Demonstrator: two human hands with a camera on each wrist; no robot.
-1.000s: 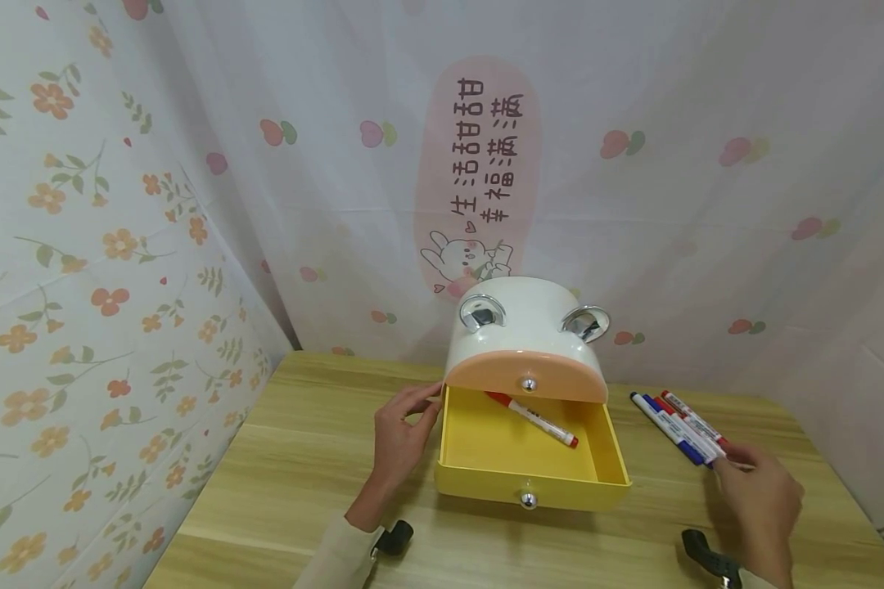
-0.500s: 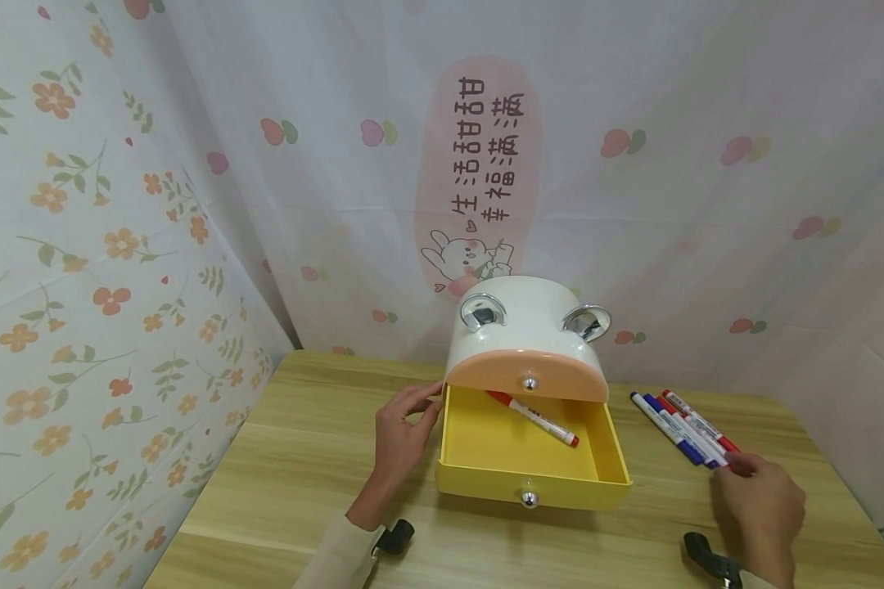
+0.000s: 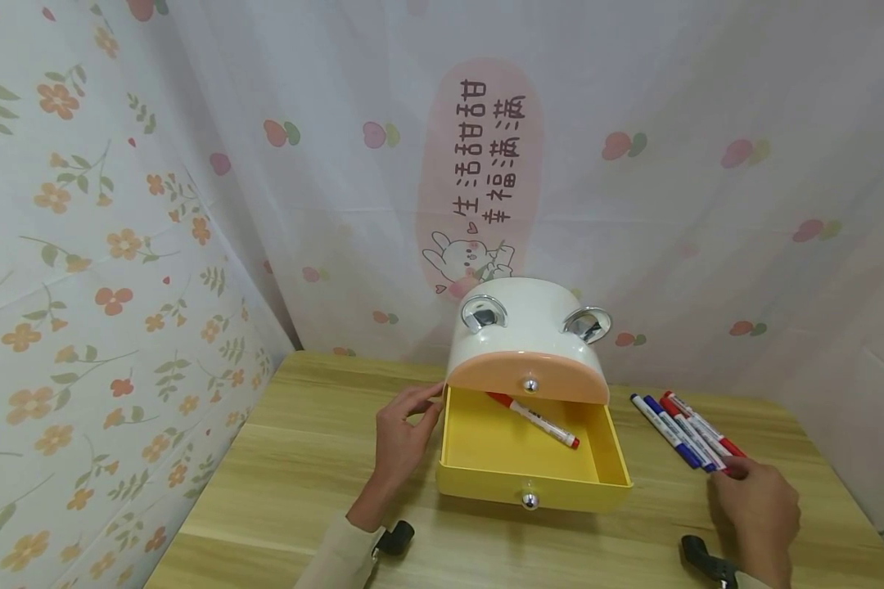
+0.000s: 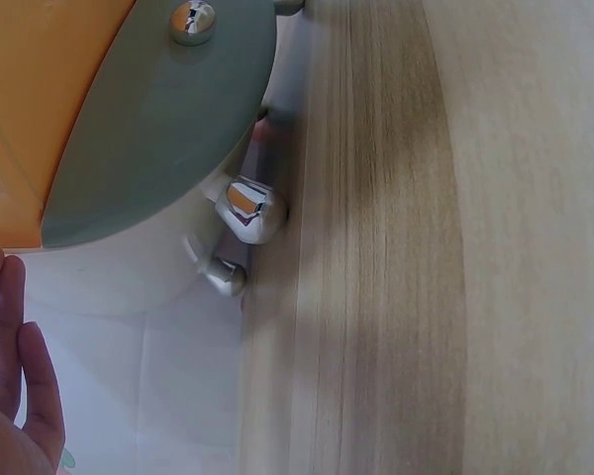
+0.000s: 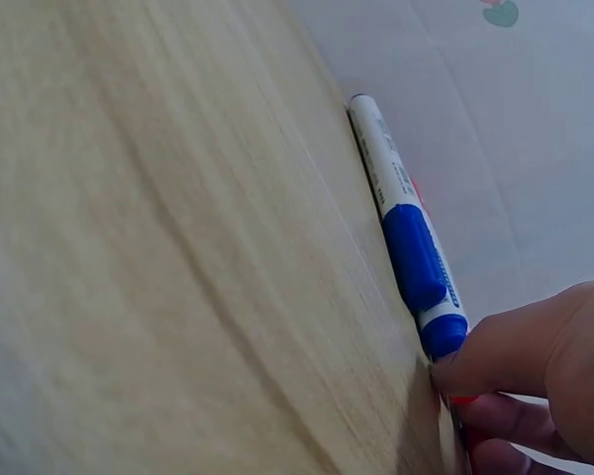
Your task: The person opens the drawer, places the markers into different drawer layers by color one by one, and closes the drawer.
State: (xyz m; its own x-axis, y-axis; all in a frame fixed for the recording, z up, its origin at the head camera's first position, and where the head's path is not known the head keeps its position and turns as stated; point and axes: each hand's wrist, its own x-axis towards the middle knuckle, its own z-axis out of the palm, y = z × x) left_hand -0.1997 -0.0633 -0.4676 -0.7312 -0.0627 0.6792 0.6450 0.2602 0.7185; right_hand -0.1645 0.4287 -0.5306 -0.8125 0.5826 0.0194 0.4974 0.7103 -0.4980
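Note:
A white animal-shaped desk organizer [image 3: 530,315] stands at the back of the table, its yellow drawer [image 3: 534,488] pulled out. Inside the drawer lies a red-capped marker [image 3: 545,425]. My left hand [image 3: 403,429] touches the organizer's left side with fingers mostly straight; in the left wrist view its fingertips [image 4: 10,282] are at the edge of the orange-looking drawer. To the right, my right hand [image 3: 759,495] pinches the near end of a red marker [image 3: 696,433] in a small row. A blue-capped marker [image 5: 413,257] lies just beyond the thumb in the right wrist view.
Another blue marker [image 3: 665,429] and a second red marker [image 3: 707,425] lie in the same row on the wooden table [image 3: 302,466]. A closed orange upper drawer [image 3: 528,370] sits above the yellow one. Patterned curtains [image 3: 339,188] hang behind and at the left.
The near ends of the markers have spread a little apart under my right hand, which has shifted slightly. My left hand, the organizer and the drawer have stayed put.

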